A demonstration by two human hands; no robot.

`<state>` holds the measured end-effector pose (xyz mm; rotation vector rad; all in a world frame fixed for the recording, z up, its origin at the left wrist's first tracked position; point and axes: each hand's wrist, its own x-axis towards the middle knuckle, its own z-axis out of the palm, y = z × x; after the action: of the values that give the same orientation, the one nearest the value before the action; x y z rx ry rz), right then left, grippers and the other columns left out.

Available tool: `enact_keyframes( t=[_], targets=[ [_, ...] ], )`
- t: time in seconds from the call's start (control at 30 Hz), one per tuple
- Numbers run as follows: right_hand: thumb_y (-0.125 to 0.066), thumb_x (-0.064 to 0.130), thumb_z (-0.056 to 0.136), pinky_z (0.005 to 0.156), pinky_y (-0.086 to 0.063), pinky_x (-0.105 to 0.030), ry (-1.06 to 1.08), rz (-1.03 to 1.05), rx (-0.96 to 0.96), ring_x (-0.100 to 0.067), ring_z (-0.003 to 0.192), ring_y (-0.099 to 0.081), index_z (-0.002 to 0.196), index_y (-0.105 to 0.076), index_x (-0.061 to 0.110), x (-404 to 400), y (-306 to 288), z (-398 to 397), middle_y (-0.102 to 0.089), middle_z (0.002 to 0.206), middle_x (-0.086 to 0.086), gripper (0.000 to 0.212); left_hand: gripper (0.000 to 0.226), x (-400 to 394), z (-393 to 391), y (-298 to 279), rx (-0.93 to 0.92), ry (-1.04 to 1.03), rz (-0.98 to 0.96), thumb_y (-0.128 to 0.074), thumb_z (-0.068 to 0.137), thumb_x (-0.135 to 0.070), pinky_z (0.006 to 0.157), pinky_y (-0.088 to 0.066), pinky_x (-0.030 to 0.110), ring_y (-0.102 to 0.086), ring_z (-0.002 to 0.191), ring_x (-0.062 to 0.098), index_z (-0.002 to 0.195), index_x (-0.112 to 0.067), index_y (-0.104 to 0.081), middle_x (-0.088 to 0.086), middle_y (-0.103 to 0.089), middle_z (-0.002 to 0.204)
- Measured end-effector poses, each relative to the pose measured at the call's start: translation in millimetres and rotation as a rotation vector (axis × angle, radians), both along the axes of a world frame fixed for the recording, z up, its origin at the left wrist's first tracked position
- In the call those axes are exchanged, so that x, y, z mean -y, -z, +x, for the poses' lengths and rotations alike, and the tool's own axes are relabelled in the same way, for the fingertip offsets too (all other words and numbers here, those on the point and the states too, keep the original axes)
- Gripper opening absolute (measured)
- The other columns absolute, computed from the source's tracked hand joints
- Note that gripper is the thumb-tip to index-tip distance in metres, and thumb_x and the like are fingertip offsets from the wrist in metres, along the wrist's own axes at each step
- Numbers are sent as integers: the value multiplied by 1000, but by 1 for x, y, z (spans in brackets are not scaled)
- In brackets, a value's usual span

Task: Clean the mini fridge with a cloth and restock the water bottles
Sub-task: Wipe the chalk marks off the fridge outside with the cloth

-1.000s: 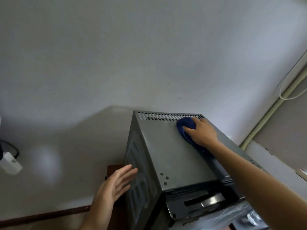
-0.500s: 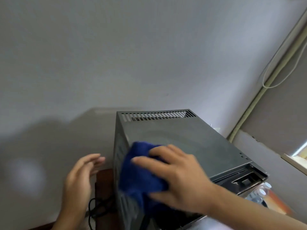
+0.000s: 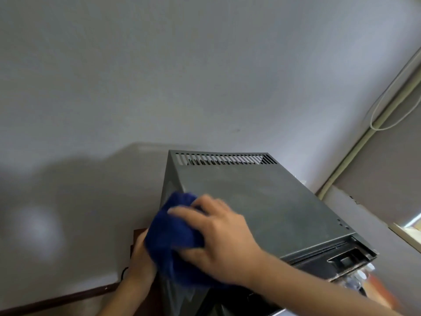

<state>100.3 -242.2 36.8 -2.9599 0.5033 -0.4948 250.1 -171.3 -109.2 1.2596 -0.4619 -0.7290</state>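
The grey mini fridge point(image 3: 262, 201) stands against the wall, seen from above, with a vent slot row along its back edge. My right hand point(image 3: 218, 242) holds a dark blue cloth point(image 3: 173, 236) over the fridge's top left edge, fingers curled round the cloth. Most of my left hand point(image 3: 139, 254) is hidden behind the cloth, beside the fridge's left side; its fingers cannot be seen. White water bottle caps point(image 3: 362, 273) show at the lower right below the fridge front.
A pale wall fills the background. A dark wooden surface point(image 3: 136, 238) lies under the fridge at left, with a black cable point(image 3: 124, 272) beside it. A pipe and a looped white wire point(image 3: 382, 110) run down the right corner.
My right hand has swept the cloth from the fridge's back right corner to its front left edge. My left hand has moved in behind the cloth.
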Motion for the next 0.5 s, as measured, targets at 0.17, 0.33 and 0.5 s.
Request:
enact_keyframes(
  t=[0.17,0.33,0.5],
  targets=[
    [-60,51,84,89,-50,-34,413,-30,32,-18,113,-60,139,-43,54,118,-5,-31,-57,128,9,58,37,-18,10,4,-67,-9,27,-34,110,-14,93,-47,33,-67,109,17,106,-17,-70,0,-76,109],
    [-49,52,88,90,-49,-43,824,34,43,-40,112,-60,136,-55,36,214,-16,6,-55,128,-10,51,39,-36,16,23,5,8,96,-36,110,-15,93,-47,32,-67,113,16,105,-20,-74,-8,-79,105],
    [-61,51,84,90,-53,-42,316,-3,-27,-34,113,-60,138,-50,40,92,-6,94,-54,130,-2,56,34,-25,17,12,-85,9,131,-39,109,-15,84,-50,34,-68,100,19,102,-15,-72,-4,-79,93]
  ],
)
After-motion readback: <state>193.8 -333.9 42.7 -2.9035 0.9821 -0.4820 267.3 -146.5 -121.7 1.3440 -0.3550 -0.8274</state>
